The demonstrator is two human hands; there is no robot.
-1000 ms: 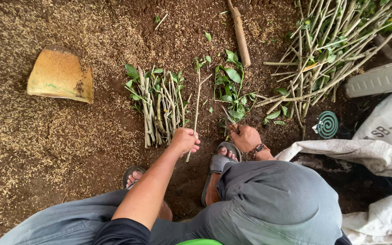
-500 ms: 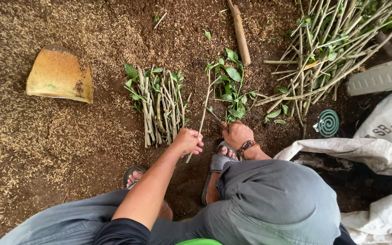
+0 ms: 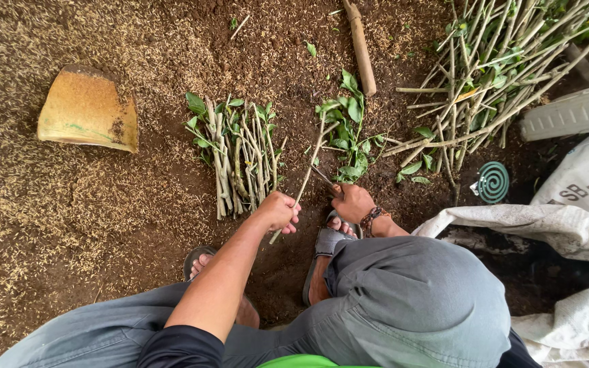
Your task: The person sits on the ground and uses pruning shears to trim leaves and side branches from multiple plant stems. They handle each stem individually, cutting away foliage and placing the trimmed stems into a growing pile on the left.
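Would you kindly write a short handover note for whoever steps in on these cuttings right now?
Left hand grips one thin stem pointing away from the body. Right hand holds a small blade against that stem. Trimmed cuttings lie bundled to the left; a heap of cut leaves sits ahead of the right hand. Done: one bundle. Left, it seems: the big pile of long branches at the upper right.

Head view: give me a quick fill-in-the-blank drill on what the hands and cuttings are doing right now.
1. The left hand grips a thin ____ that slants up toward the leaves.
2. The right hand wears a beaded ____ on its wrist.
3. The bundle of cut stems lies to the ____ of the left hand's stem.
4. The green spiral coil lies beside a ____ sack.

Missing words: stem; bracelet; left; white
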